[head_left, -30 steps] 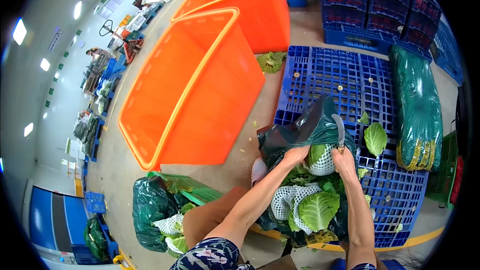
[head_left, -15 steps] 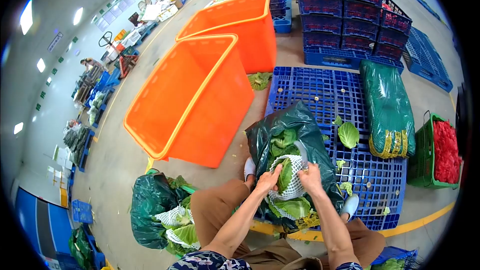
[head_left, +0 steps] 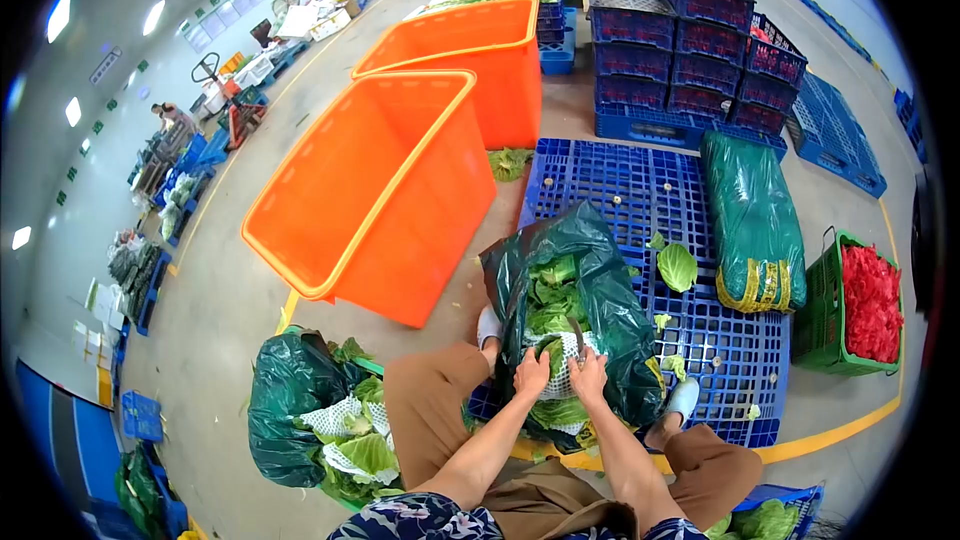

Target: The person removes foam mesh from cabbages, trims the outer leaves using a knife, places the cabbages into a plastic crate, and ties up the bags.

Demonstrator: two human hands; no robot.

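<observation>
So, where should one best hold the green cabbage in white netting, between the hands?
Probably by opposite sides, from the wearer's side: the cabbage is rounded between left hand and right hand, and the dark green plastic bag extends beyond it.

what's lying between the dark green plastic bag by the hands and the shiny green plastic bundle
The head view shows a green cabbage leaf and small leaf scraps on the blue plastic pallet.
</observation>
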